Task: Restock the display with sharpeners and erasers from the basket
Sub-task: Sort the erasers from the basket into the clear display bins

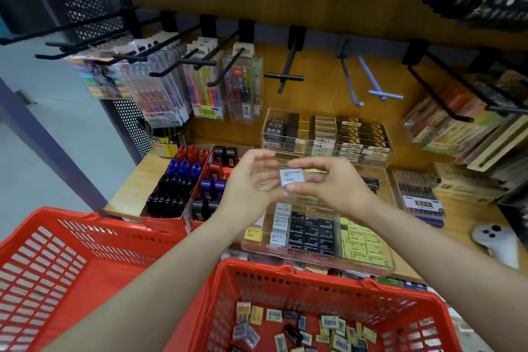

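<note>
1. Over the tabletop [128, 188], at left, I see my left hand [248, 183] spread, fingers loosely curved, fingertips near the small grey eraser [291, 178]; whether they touch it I cannot tell.
2. My right hand [328, 183] pinches that eraser between thumb and fingers, above the clear display tray [368, 266].
3. Below, the red basket [328, 280] holds loose erasers.

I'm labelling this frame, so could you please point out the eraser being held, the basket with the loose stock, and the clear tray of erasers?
grey eraser [291, 178], head view, its top face.
red basket [285, 280], head view, its far wall.
clear tray [390, 261], head view, its right wall.
</note>
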